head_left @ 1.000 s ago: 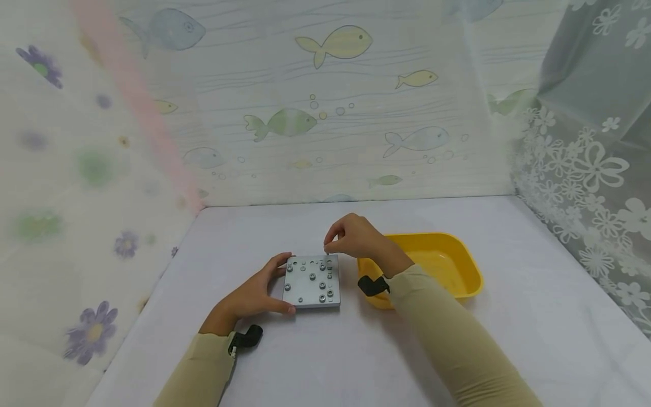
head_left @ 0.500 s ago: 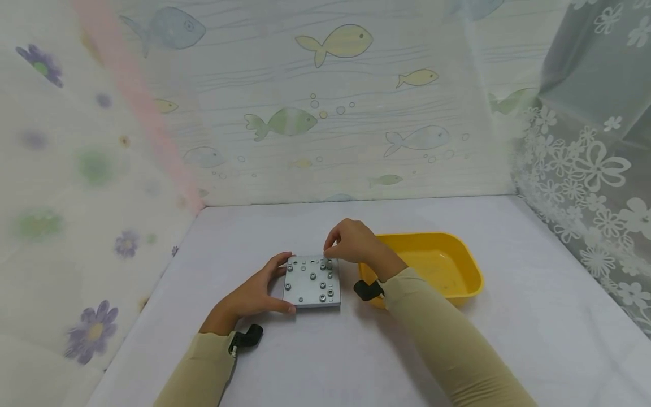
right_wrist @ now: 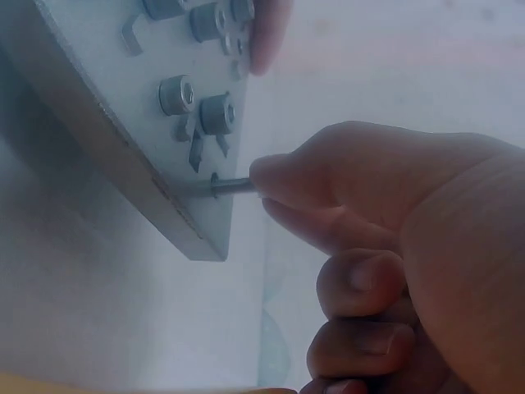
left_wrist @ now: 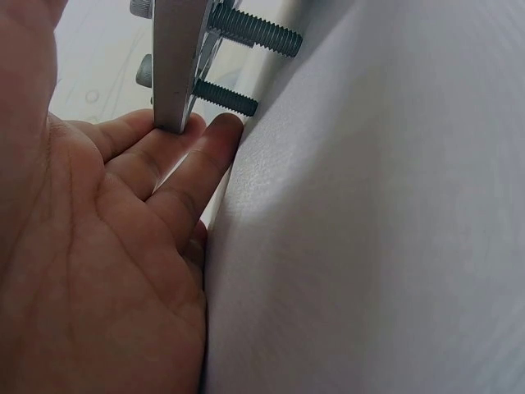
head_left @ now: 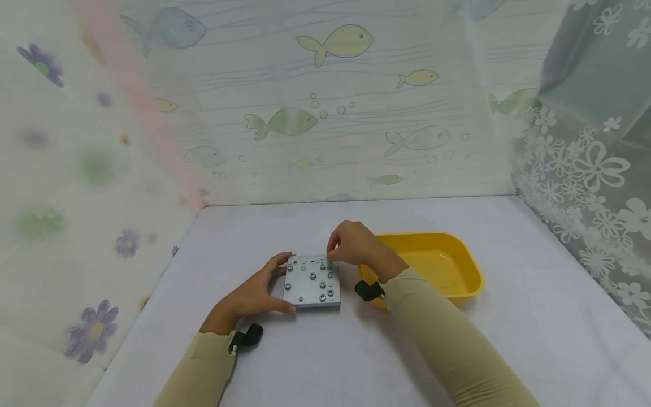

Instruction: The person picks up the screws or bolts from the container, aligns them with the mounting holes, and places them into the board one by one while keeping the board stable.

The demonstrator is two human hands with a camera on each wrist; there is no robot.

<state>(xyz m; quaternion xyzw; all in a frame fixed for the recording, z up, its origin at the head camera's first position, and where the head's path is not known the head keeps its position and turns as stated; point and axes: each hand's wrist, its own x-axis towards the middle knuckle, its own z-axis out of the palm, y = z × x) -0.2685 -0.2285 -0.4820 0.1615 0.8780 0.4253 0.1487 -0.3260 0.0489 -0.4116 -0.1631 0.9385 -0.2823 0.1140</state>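
The plate (head_left: 311, 281) sits at the centre of the frame on the tabletop (head_left: 315, 362), with bolts (head_left: 322, 285) standing in its holes; in the left wrist view their shanks (left_wrist: 225, 98) stick out under it, towards the tabletop. The left hand (head_left: 254, 294) lies at the plate's left edge, fingers (left_wrist: 176, 148) under that edge. The right hand (head_left: 356, 243) is at the plate's upper right corner, pinching a bolt (right_wrist: 234, 186) set there. The tray (head_left: 432, 265) stands right of the plate, behind the right forearm. Curtains close the scene at the left, top and right of the frame.
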